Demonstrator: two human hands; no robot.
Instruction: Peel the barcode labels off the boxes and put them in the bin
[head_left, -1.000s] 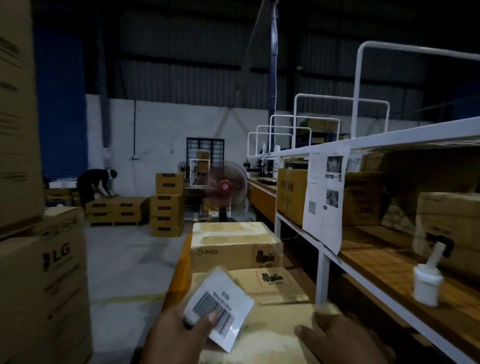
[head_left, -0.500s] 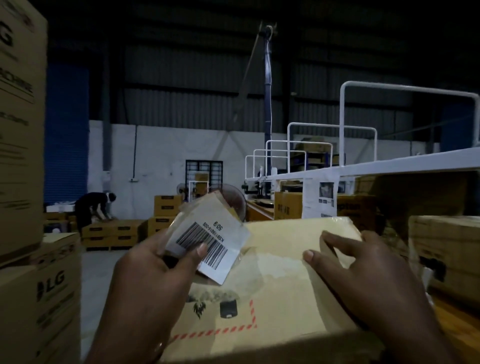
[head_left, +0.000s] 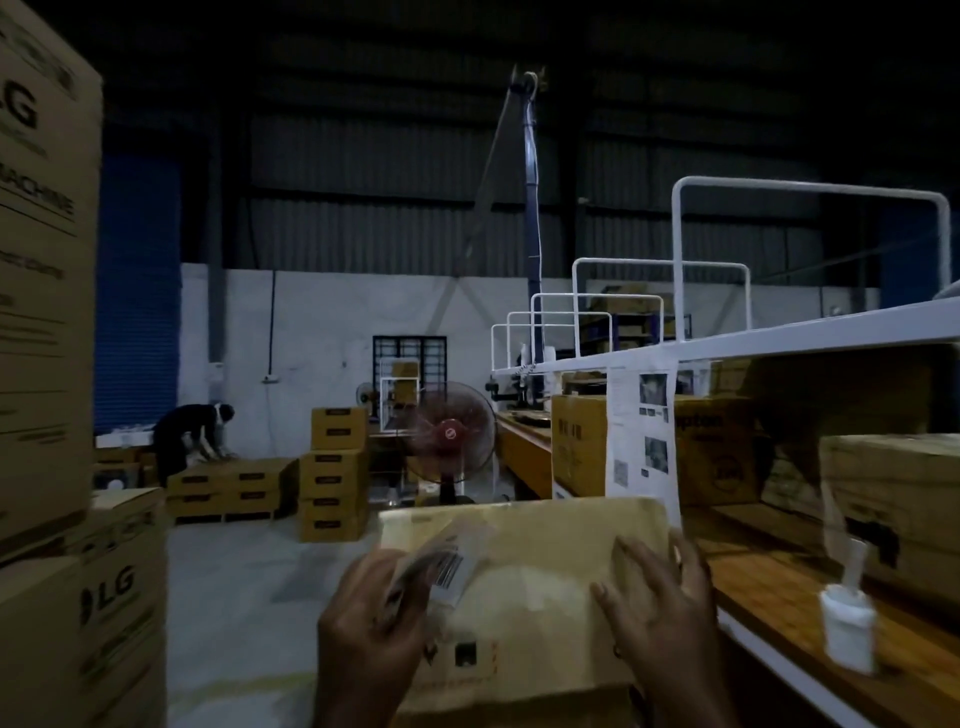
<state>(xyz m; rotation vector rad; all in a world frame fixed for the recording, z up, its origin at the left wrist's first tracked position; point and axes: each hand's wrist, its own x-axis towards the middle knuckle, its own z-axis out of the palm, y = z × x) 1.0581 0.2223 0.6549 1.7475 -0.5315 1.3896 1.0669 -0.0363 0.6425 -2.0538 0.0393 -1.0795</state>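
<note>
Paper, thin and white, is what the left grip (head_left: 374, 623) has: the barcode label (head_left: 449, 569) is pinched between thumb and fingers, already free of the cardboard and hanging just in front of the box (head_left: 540, 597), though motion blur smears it and hides exactly how the fingers lie. Over on the other side, the right grip (head_left: 660, 613) is spread, straight fingers pressed flat on the box's right half, steadying it. That label looks feather-light and floppy, and its back is probably tacky, so I'd say it wants holding by one edge, clear of the sticky face, or it will curl onto the fingers or back onto the cardboard. The box looks stiff and light enough to be propped by one flat palm. No bin in view yet, so the drop is not done. Against half a second ago, the label has come down and in from its raised, readable pose to sit low against the box, and the box itself rides lower in the view, uncovering the red fan (head_left: 449, 434) behind it. Further out, LG cartons (head_left: 104, 597) stack on the left, a white bottle (head_left: 847, 634) stands on the wooden shelf (head_left: 769, 587) at right, and a person (head_left: 189, 436) bends over boxes at the far wall.
</note>
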